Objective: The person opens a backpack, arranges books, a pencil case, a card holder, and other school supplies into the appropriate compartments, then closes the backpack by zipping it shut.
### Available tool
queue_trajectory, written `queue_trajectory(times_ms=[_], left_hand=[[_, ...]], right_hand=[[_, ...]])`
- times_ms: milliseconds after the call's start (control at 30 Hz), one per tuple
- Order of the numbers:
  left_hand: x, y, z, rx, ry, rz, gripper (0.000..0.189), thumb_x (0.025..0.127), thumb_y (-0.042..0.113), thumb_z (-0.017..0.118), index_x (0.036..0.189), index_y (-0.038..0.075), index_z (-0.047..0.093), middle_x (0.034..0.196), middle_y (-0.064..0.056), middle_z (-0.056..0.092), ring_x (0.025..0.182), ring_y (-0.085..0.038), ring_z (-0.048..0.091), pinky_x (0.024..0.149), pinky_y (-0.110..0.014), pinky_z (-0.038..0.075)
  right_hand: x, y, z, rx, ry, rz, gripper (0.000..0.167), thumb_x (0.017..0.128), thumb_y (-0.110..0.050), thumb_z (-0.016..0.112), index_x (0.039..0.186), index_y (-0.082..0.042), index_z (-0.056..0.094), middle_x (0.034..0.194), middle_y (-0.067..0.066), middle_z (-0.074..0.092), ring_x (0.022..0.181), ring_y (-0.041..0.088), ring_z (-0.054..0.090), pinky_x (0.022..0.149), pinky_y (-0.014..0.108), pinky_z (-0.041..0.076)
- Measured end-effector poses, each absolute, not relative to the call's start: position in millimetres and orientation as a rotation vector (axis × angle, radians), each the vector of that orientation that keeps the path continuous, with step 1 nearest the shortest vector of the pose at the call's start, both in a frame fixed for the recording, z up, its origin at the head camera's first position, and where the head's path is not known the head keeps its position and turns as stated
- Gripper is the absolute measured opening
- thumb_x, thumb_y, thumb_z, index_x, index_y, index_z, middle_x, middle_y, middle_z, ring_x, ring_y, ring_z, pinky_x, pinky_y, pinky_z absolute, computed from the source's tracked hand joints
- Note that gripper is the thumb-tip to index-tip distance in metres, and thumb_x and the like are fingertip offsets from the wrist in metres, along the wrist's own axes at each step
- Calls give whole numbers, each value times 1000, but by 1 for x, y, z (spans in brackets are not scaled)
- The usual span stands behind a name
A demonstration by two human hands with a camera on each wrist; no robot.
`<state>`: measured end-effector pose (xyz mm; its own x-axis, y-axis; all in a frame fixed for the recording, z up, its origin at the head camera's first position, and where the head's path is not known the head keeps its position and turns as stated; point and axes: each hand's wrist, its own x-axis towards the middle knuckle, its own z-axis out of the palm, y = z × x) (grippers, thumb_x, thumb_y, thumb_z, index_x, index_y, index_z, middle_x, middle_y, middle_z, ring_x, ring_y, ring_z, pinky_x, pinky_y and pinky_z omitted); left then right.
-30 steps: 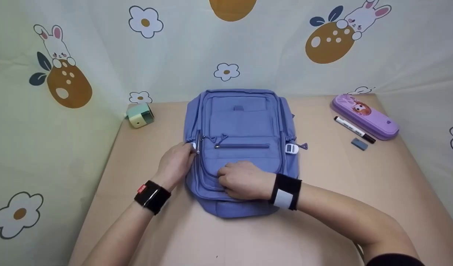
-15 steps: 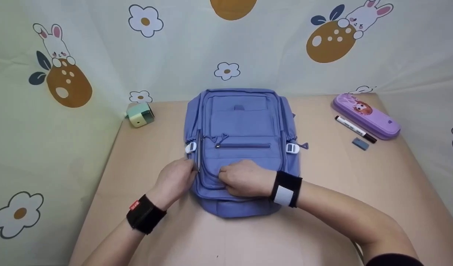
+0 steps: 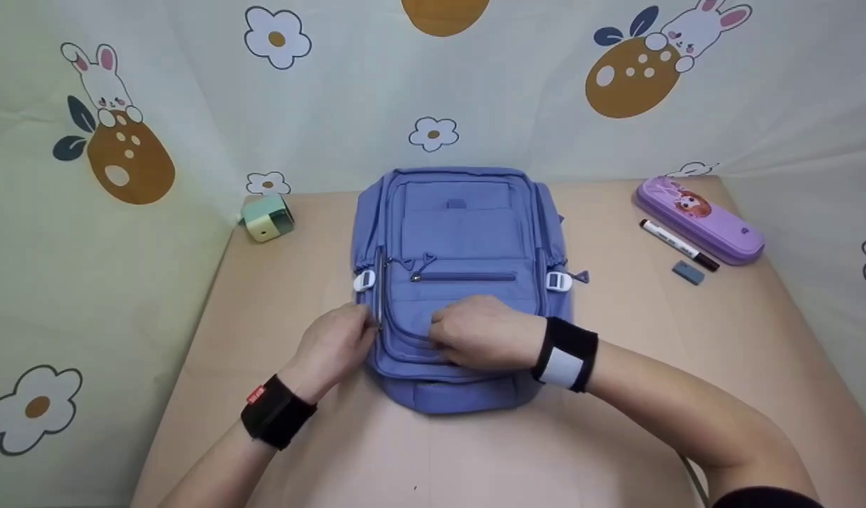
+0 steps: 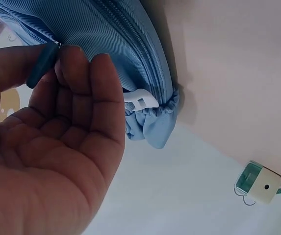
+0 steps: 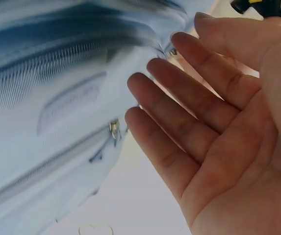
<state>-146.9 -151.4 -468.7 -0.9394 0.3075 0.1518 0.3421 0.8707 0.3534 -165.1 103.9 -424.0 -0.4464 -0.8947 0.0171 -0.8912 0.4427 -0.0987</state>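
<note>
A blue backpack (image 3: 457, 236) lies on the table with its front pockets facing up. At its left edge, my left hand (image 3: 334, 346) pinches a dark zipper pull (image 4: 43, 63) between thumb and finger, best seen in the left wrist view. My right hand (image 3: 483, 331) is over the lower front pocket; in the right wrist view its fingers (image 5: 194, 117) are extended, palm showing, with nothing gripped. A short zipper (image 3: 468, 276) crosses the front above this hand. White buckles (image 3: 559, 282) sit on both sides of the bag.
A green and cream pencil sharpener (image 3: 267, 219) stands at the back left of the table. On the right lie a purple pencil case (image 3: 708, 222), a marker (image 3: 676, 243) and a grey eraser (image 3: 688, 272). A patterned curtain (image 3: 348, 92) hangs behind.
My left hand has moved down along the bag's left side with the zipper pull, then stayed there. The right hand has shifted slightly right and away from the pocket edge, its fingers loosening.
</note>
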Motion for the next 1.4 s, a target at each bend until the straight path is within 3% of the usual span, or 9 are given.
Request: queue_trajectory(times_ms=[400,967,1400], left_hand=[[-144,-154,-471,-504,-2934,-675,8,88,4,71,90,8,65,85,-5,65,77,-26,64,69,-44,54],[-140,-152,-467,-514,-2946,-625,11,84,4,69,79,9,61,72,2,54,63,-18,53,58,-40,49],[-125,-143,-452,-468,-3038,-801,14,82,5,68,73,14,60,66,7,52,58,-11,48,55,-33,44]], right_hand=[[-157,147,-442,-1611,2712,-101,17,88,-18,74,73,-14,65,74,-3,58,64,17,55,50,33,47],[-154,157,-461,-1661,2840,-178,23,87,-16,70,71,-15,54,65,-5,50,57,16,52,48,34,46],[-154,161,-458,-1528,2913,-299,27,86,-14,67,69,-17,46,58,-8,38,50,12,45,44,33,41]])
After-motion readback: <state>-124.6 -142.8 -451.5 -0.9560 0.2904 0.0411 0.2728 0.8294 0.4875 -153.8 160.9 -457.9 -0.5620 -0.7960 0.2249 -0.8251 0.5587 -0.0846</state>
